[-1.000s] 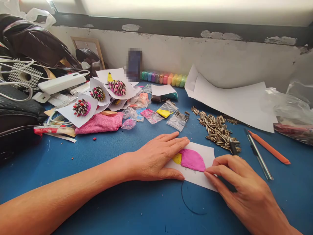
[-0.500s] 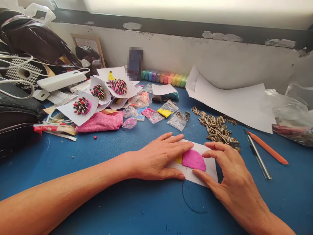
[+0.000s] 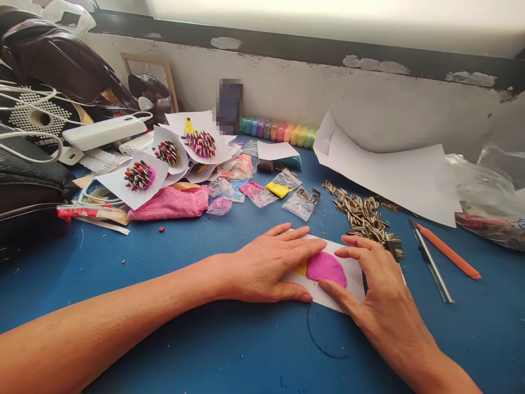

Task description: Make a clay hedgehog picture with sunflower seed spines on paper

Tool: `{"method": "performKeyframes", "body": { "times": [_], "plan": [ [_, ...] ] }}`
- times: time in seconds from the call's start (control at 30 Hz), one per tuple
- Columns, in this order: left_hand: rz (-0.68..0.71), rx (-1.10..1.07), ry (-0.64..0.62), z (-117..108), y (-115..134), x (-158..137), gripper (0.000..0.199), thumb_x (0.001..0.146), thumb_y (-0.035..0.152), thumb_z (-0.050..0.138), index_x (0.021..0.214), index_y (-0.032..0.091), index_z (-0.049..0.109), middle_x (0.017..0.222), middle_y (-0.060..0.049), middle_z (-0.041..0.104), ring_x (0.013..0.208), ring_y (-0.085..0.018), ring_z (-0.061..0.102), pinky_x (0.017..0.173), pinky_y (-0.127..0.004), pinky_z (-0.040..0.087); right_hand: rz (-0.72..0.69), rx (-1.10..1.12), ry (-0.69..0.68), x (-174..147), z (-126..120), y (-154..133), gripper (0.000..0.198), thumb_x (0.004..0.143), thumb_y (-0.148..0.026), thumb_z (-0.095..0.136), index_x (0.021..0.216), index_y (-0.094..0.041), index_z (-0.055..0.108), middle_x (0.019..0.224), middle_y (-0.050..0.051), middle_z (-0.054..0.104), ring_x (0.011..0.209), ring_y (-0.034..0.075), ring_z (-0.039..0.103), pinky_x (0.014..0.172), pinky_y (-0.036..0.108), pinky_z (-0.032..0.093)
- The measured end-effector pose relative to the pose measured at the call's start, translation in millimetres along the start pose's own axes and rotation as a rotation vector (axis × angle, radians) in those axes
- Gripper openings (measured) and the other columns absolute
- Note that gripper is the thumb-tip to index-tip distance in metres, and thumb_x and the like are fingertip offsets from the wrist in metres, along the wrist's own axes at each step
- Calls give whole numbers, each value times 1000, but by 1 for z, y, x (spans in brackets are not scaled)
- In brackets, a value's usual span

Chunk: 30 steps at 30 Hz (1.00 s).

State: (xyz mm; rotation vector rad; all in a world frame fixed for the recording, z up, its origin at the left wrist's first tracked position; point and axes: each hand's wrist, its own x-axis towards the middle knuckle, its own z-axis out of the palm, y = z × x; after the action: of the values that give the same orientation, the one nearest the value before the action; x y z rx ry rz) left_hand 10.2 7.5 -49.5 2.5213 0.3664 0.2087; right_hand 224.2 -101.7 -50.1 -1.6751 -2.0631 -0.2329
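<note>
A flat magenta clay shape [image 3: 327,268] with a straight left edge and rounded right side lies on a small white paper [image 3: 330,300]. Yellow clay [image 3: 302,268] adjoins it on the left, mostly hidden under my fingers. My left hand [image 3: 274,265] is spread flat over the paper's left part, the index fingertip at the magenta clay's upper edge. My right hand [image 3: 375,290] is open over the paper's right side. Its thumb tip touches the clay's lower edge, while its fingers arch above the paper. A dark slim object [image 3: 392,247], partly hidden, shows behind my right hand.
Sunflower seeds [image 3: 363,216] are heaped beyond my right hand. A craft knife [image 3: 430,265] and an orange stick-like tool [image 3: 449,250] lie to the right. Small bags of clay [image 3: 279,189], seed-covered clay figures [image 3: 139,175], a pink cloth [image 3: 170,202] and large paper [image 3: 385,167] lie farther back.
My right hand has shifted slightly left, its thumb moving along the clay's lower edge. My left hand stays flat on the paper. The view has moved a little.
</note>
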Motion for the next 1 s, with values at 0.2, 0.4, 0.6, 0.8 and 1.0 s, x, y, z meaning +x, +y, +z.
{"method": "performKeyframes", "body": {
  "times": [0.2, 0.4, 0.6, 0.8, 1.0],
  "plan": [
    [-15, -27, 50, 2, -3, 0, 87, 90, 55, 69, 157, 17, 29, 164, -12, 27, 154, -28, 19, 127, -46, 12, 36, 75, 21, -1, -5, 0, 29, 98, -47, 53, 112, -22, 58, 123, 11, 61, 115, 27, 59, 93, 45, 48],
    [-41, -116, 103, 1, -4, -2, 80, 94, 55, 63, 156, 15, 32, 161, -14, 34, 153, -28, 23, 126, -46, 18, -120, 16, 19, -8, -13, -1, 15, 99, -21, 51, 108, -20, 63, 124, 12, 56, 114, 25, 55, 94, 42, 44],
    [-10, -44, 88, -6, 0, -2, 84, 87, 47, 72, 155, 16, 33, 160, -11, 37, 153, -30, 21, 127, -47, 16, -190, -24, 38, -16, -19, -7, 26, 98, -14, 50, 121, -15, 61, 125, 14, 55, 113, 24, 53, 93, 40, 45],
    [-37, 7, 10, -9, -3, -4, 88, 88, 54, 70, 156, 13, 32, 161, -11, 36, 153, -30, 22, 127, -43, 16, -233, -253, 15, -19, -10, 0, 39, 100, -29, 45, 130, -10, 60, 134, 22, 54, 123, 35, 50, 94, 52, 48],
    [-89, 13, 8, -9, -6, -4, 95, 85, 62, 69, 157, 13, 30, 164, -12, 27, 155, -30, 16, 126, -47, 15, -271, -330, 20, -22, -3, 6, 43, 100, -35, 43, 128, -11, 66, 137, 24, 57, 125, 37, 54, 91, 53, 53]
  ]
}}
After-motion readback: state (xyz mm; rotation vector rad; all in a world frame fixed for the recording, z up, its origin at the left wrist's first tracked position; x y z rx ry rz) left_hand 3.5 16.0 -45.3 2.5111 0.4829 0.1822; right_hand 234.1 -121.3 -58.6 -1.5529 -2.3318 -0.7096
